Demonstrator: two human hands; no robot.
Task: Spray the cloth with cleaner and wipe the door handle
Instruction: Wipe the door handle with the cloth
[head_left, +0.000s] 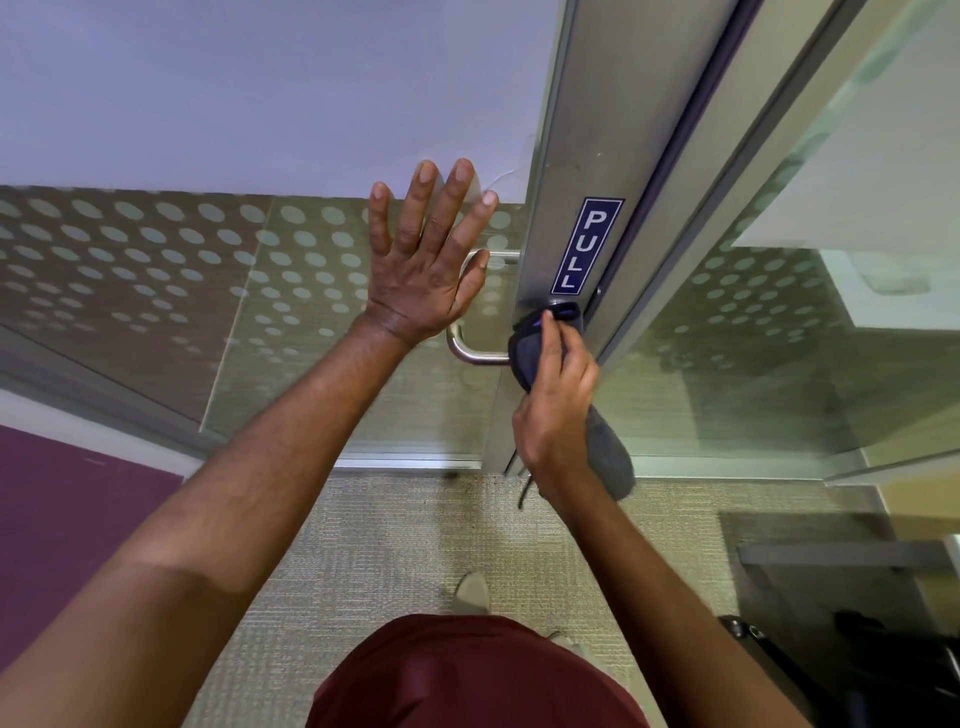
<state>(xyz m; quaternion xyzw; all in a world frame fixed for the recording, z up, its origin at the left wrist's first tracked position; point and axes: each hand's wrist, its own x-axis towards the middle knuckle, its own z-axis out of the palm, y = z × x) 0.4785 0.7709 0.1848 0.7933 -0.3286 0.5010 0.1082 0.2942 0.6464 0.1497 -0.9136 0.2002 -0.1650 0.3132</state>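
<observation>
A steel door handle (470, 352) curves out from the metal door stile (597, 156), just below a blue PULL sticker (587, 245). My right hand (558, 415) grips a dark grey cloth (535, 343) and presses it against the handle's base by the stile; the cloth's tail hangs below my wrist. My left hand (431, 254) lies flat with fingers spread on the glass door panel (260, 270), left of the handle and partly covering its upper part. No spray bottle is in view.
The glass panel has a frosted dot pattern. A second glass pane (810, 332) stands to the right of the frame. Beige carpet (395, 561) lies underfoot, with a purple mat (62, 509) at the left and dark objects (831, 654) at the lower right.
</observation>
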